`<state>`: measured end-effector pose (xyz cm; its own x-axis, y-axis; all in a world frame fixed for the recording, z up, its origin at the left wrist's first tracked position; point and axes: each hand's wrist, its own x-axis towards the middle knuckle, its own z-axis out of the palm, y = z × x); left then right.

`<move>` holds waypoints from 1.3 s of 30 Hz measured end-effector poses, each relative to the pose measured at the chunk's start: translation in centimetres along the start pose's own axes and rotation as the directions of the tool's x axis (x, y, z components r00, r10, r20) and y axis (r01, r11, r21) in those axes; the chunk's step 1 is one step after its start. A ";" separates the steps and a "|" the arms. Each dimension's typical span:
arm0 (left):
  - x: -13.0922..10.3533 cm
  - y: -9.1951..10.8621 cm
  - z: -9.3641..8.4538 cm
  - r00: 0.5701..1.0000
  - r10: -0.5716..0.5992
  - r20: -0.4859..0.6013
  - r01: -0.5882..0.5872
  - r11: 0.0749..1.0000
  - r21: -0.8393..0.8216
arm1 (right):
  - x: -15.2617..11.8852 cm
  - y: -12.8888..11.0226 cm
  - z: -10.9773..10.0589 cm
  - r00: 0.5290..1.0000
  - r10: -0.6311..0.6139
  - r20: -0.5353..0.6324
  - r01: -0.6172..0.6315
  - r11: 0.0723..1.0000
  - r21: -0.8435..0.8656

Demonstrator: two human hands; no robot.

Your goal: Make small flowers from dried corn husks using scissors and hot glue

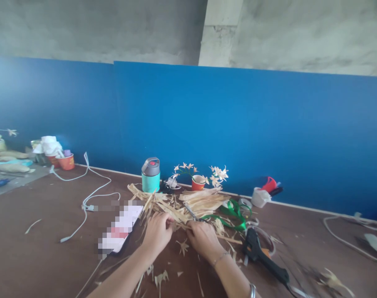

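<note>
My left hand (159, 232) is closed, its thumb and fingers curled together at the near edge of a heap of dried husk strips (204, 201). Just to its right, my right hand (204, 239) is also closed, fingertips pointing at the left hand. Thin pale strips show around both sets of fingertips; what each pinches is too small to make out. A slim grey metal tool (191, 210) slants across the husks behind my right knuckles; I cannot tell if the hand touches it. Below, between the wrists, lies a star-shaped husk piece (182, 247).
A phone (123, 227) lies left of my hands, a black glue gun (264, 256) right. Behind stand a turquoise flask (151, 181) and a red cup (198, 183) with husk flowers. Green ribbon (236, 213), a white container (260, 198) and white cables (95, 190) surround the heap.
</note>
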<state>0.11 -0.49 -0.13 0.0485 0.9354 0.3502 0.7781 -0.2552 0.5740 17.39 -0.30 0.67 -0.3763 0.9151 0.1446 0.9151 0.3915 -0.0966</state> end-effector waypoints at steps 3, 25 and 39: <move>0.0 -0.1 0.1 1.000 0.012 -0.009 -0.012 1.000 -0.007 | 0.0 -0.2 0.0 1.000 0.001 0.020 0.000 1.000 -0.011; 0.0 1.5 -1.2 0.952 0.302 -0.056 -0.307 0.943 -0.131 | 0.0 0.6 -2.1 0.997 0.076 0.009 -0.065 0.780 0.622; 0.4 2.0 -0.9 0.987 -0.108 0.123 0.157 0.838 -0.522 | 0.0 0.1 -2.5 0.986 0.129 -0.106 -0.027 0.754 0.656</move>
<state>1.12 -0.86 1.79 0.0413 0.9804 0.1925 0.3328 -0.1952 0.9226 17.83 -0.48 3.15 -0.2379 0.9424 0.2350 0.6052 0.3331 -0.7231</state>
